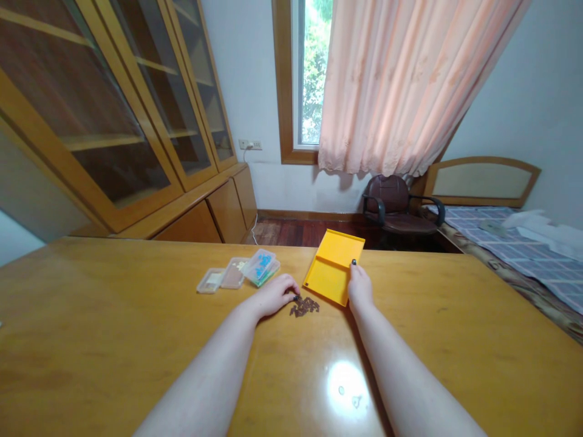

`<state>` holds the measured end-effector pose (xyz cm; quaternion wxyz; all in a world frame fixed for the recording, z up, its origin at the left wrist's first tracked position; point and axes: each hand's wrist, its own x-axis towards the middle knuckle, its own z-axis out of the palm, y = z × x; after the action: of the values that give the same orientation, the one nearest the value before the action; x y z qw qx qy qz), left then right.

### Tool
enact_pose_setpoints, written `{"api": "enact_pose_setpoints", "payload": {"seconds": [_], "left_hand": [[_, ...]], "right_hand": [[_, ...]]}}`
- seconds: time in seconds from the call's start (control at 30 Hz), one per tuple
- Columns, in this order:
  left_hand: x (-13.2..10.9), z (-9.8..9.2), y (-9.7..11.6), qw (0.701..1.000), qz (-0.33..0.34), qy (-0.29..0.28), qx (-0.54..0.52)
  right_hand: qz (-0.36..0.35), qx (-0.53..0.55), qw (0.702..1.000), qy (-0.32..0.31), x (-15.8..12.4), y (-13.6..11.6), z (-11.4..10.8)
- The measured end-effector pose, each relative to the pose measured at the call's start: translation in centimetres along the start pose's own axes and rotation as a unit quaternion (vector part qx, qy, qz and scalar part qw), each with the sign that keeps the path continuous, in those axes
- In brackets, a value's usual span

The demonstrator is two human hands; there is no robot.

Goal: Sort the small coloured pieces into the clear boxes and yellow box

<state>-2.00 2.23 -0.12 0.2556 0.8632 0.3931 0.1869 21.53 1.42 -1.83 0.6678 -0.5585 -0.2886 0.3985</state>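
Observation:
A loose heap of small dark brown pieces (304, 306) lies on the wooden table. At the heap's upper left edge is my left hand (279, 295), fingers curled and thumb tip close to them; anything between the fingertips is too small to make out. An opened yellow plastic case (331, 280) rests just beyond the heap, its two shallow halves spread apart. One dark piece (306, 284) sits in its near left corner. My right hand (360, 287) grips the case's right edge, thumb on top at the fold.
Left of the case are several clear plastic boxes: one with blue pieces (263, 264) lying over a green one (268, 278), and two paler ones (233, 273). The table's (136, 340) far edge runs just behind them. Beyond are a chair (392, 203), a bed (523, 243) and a glass-fronted cabinet (182, 176).

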Motion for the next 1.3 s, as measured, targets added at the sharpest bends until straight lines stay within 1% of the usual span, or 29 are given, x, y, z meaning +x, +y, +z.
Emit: {"api": "enact_pose_setpoints", "payload": {"seconds": [0.07, 0.2, 0.37, 0.57, 0.7, 0.87, 1.07, 1.2, 1.3], "left_hand": [[0.2, 0.3, 0.0, 1.0, -0.008, 0.008, 0.014], [0.6, 0.8, 0.2, 0.997, -0.048, 0.036, 0.041], [0.8, 1.0, 0.7, 0.993, -0.08, 0.051, 0.073], [0.8, 1.1, 0.9, 0.989, -0.077, 0.051, 0.113], [0.6, 1.1, 1.0, 0.988, -0.074, 0.05, 0.129], [0.5, 1.0, 1.1, 0.99, -0.069, 0.057, 0.112], [0.5, 0.9, 1.2, 0.99, -0.073, 0.06, 0.1], [0.5, 0.9, 1.3, 0.989, -0.077, 0.048, 0.114], [0.5, 1.0, 1.3, 0.987, -0.082, 0.05, 0.128]], "right_hand": [[-0.007, -0.006, 1.0, -0.003, 0.1, 0.2, -0.1], [-0.012, -0.012, 1.0, -0.01, 0.1, 0.4, -0.1], [-0.017, -0.009, 1.0, 0.001, -0.5, -0.1, 0.3], [-0.009, -0.015, 1.0, -0.01, -0.5, 0.2, 0.2], [-0.018, -0.018, 1.0, -0.002, -0.2, 0.6, 0.1], [-0.016, -0.01, 1.0, -0.016, -0.1, 0.9, 0.2], [-0.032, -0.019, 0.999, -0.01, 0.4, 1.8, 0.1], [-0.028, -0.017, 0.999, -0.009, 0.3, 1.6, 0.1], [-0.029, -0.018, 0.999, -0.016, 0.1, 1.2, 0.2]]}}
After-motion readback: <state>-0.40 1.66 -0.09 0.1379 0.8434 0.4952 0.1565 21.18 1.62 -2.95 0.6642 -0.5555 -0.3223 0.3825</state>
